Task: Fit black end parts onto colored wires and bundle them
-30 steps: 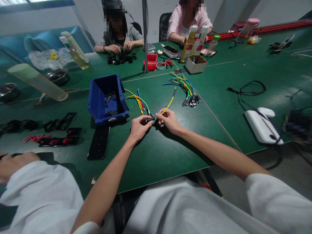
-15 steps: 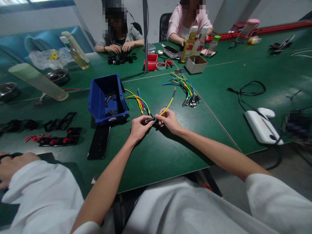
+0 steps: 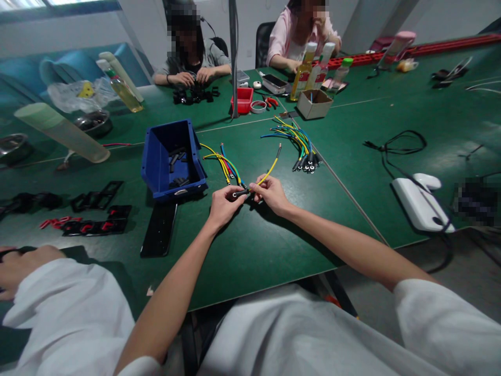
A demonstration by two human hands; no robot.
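Observation:
Both hands meet over the green table around one yellow wire (image 3: 271,168). My left hand (image 3: 224,207) pinches the black sleeve (image 3: 241,193) at its near end, where a ring terminal (image 3: 235,195) pokes out. The fingers of my right hand (image 3: 271,194) are closed on the yellow wire close to that sleeve, and its free end points up and away. Just beyond my left fingertips lie several loose wires (image 3: 226,163) in yellow, blue, red and green. Farther right is a bundle of wires (image 3: 301,141) with black sleeves and ring terminals.
A blue bin (image 3: 150,162) with black sleeves inside stands left of my hands, with a black phone (image 3: 158,230) in front. A white device (image 3: 418,203) with a cable lies at right. A co-worker's sleeve (image 3: 74,308) is at near left; two people sit across the table.
My hands stay in nearly the same place, with the yellow wire's free end shifted very slightly. Across the table, the person in pink has raised a hand toward the head.

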